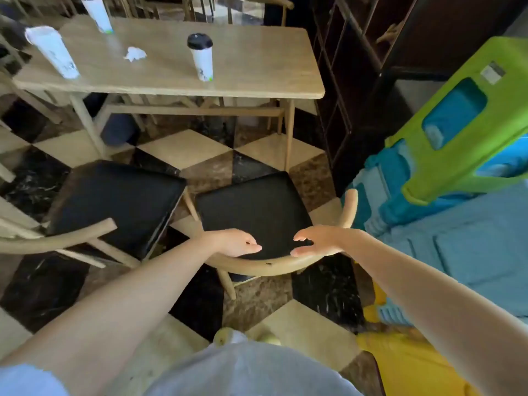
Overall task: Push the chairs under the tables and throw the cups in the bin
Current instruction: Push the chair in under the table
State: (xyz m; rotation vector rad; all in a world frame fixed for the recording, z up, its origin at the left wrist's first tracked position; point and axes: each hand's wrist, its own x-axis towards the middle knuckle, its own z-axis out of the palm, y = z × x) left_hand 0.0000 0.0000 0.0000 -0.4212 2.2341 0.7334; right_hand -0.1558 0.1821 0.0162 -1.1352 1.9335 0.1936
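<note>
A wooden chair with a black seat [254, 212] stands pulled out from the light wooden table [251, 67]. My left hand [237, 242] and my right hand [317, 241] hover just over its curved backrest [271, 265], fingers apart, holding nothing. A second black-seated chair [114, 201] stands to the left, also out from the table. On the table stand three white cups: one with a black lid [201, 57], one at the left edge [53, 51], one at the back [98, 14]. A crumpled napkin [134, 54] lies between them.
A dark shelf unit [351, 90] stands right of the table. Green and blue plastic play furniture [457, 132] crowds the right side. A dark bin-like container [118, 128] sits under the table. More chairs stand at the far left. The floor is checkered tile.
</note>
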